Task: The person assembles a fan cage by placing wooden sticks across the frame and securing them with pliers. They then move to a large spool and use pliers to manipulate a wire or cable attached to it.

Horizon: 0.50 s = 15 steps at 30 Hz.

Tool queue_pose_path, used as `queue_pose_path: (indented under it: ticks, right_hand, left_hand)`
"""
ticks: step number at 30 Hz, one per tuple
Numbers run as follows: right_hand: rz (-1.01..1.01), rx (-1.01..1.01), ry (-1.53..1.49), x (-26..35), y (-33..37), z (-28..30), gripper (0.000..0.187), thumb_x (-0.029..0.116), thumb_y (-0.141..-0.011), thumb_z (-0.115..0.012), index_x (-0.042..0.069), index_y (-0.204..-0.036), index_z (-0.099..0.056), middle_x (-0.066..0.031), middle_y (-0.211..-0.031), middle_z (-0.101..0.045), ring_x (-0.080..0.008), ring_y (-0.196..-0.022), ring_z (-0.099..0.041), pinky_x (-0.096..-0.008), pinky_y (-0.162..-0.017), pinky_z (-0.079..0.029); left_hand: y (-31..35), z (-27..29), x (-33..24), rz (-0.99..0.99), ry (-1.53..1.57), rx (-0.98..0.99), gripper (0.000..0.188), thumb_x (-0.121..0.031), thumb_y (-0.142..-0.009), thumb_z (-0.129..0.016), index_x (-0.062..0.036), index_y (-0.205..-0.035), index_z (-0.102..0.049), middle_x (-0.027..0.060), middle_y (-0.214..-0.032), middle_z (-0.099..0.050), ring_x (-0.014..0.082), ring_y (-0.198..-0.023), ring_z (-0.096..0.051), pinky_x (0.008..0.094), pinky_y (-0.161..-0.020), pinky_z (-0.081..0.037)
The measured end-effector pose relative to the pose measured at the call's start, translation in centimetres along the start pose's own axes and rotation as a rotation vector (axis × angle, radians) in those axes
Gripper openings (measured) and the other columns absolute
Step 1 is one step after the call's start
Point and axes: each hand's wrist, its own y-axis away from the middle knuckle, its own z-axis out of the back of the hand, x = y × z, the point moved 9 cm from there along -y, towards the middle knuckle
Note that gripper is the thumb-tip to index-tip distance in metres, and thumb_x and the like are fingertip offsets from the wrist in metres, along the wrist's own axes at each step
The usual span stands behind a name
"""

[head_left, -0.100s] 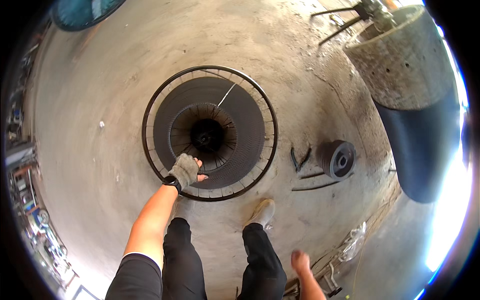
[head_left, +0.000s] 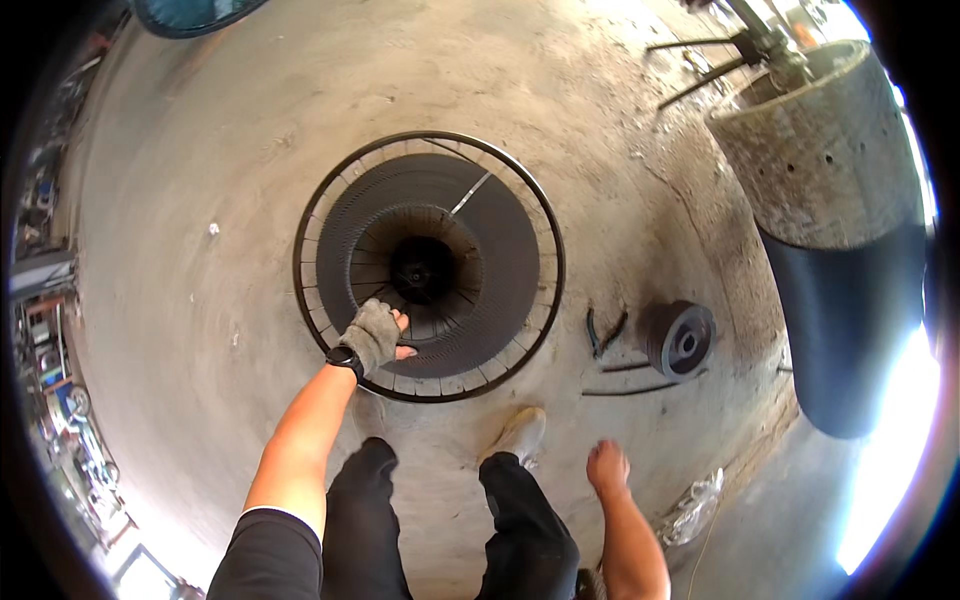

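In front of my feet stands a round wheel-like frame (head_left: 557, 235), with a thin dark outer hoop, spokes, a broad dark textured ring (head_left: 510, 270) and a deep black centre. A short pale strip (head_left: 470, 193) crosses the ring's upper right part. My left hand (head_left: 374, 335), in a grey fingerless glove with a black watch at the wrist, is closed at the lower left of the ring, near its inner edge. Whatever its fingers grip is hidden. My bare right hand (head_left: 608, 467) is curled in the air over the floor, right of my shoe, holding nothing visible.
Pliers (head_left: 606, 333), a grey grooved pulley (head_left: 686, 342) and dark rods (head_left: 640, 387) lie on the floor to the right. A big concrete-like cylinder (head_left: 825, 150) stands beyond. Clear plastic (head_left: 692, 508) lies at lower right; cluttered shelves (head_left: 60, 380) line the left.
The pale strip has swung slightly clockwise round the centre, and my left hand has shifted slightly left relative to the ring. My right hand has come up and forward.
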Motion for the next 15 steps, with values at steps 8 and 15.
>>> queue_pose_path:
  ticks: [8, 15]
  right_hand:
    - [1.088, -0.707, 0.028, 32.1, -4.4, 15.0, 0.01, 0.013, -0.083, -0.062, 0.007, -0.09, -0.058, -0.0095, -0.093, -0.06, -0.0293, -0.098, -0.059, -0.0431, -0.088, -0.046]
    - [1.476, -0.701, 0.221, 40.0, -2.0, 7.7, 0.032, 0.028, -0.083, -0.067, 0.002, -0.102, -0.066, -0.0106, -0.091, -0.063, -0.0273, -0.094, -0.06, -0.0489, -0.112, -0.032]
  left_hand:
    - [2.9, 1.5, -0.1, -0.063, 0.205, -0.543, 0.066, -0.062, -0.078, -0.064, -0.0061, -0.113, -0.062, 0.0067, -0.087, -0.056, 0.0262, -0.082, -0.054, 0.0413, -0.077, -0.042]
    - [3.3, -0.1, -2.8, -0.01, 0.311, -0.68, 0.042, -0.047, -0.082, -0.067, -0.0095, -0.101, -0.062, 0.0065, -0.077, -0.06, 0.0269, -0.074, -0.059, 0.0418, -0.07, -0.044]
